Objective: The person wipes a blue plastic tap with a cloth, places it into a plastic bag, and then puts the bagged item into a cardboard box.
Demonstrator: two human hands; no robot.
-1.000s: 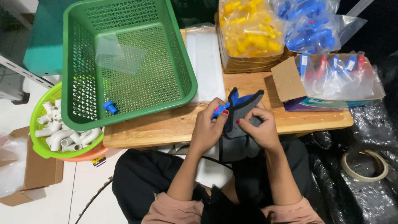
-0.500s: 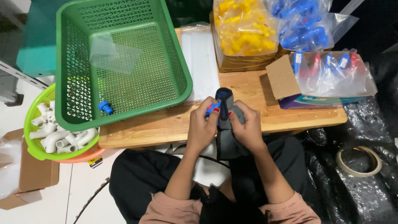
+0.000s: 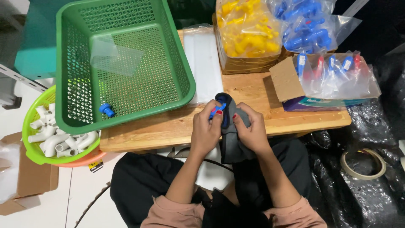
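Observation:
My left hand [image 3: 205,131] and my right hand [image 3: 251,128] meet over the front edge of the wooden table [image 3: 177,126]. Between them they hold a dark grey cloth [image 3: 231,139] that hangs down toward my lap, wrapped around a small blue plastic fitting [image 3: 217,110] with a red part. My left hand pinches the fitting; my right hand grips the cloth against it. A second small blue fitting [image 3: 106,109] lies alone inside the green plastic basket [image 3: 185,80] to the left.
A clear plastic sheet [image 3: 116,59] lies in the basket. Bags of yellow fittings [image 3: 247,29] and blue fittings [image 3: 306,25] stand at the back, a bag of mixed parts [image 3: 337,74] at the right. A light green bowl of white pipe elbows [image 3: 55,135] sits at the left; a tape roll [image 3: 363,164] lies on the right.
The cloth was spread open between my hands; it is now bunched tightly round the blue fitting, and my hands have drawn closer together.

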